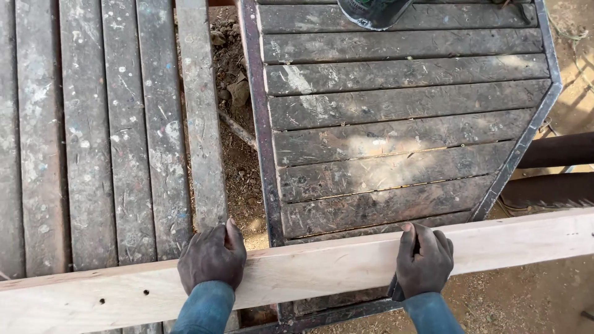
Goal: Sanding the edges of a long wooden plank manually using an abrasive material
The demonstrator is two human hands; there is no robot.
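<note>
A long pale wooden plank (322, 269) lies across the bottom of the view, resting on two worn work surfaces. My left hand (212, 255) grips the plank's far edge near its left half, thumb over the top. Further right, my right hand (423, 258) holds the same plank, fingers curled over the far edge, with a dark object partly visible under the palm. Two small dark holes (124, 297) show in the plank's left part. Both sleeves are blue.
A dark slatted platform with a metal frame (396, 124) lies ahead on the right. Paint-spattered grey boards (111, 136) lie on the left. A gap with dirt and rubble (238, 124) runs between them. A dark tool (371, 12) sits at the top edge. Brown pipes (557, 167) lie at right.
</note>
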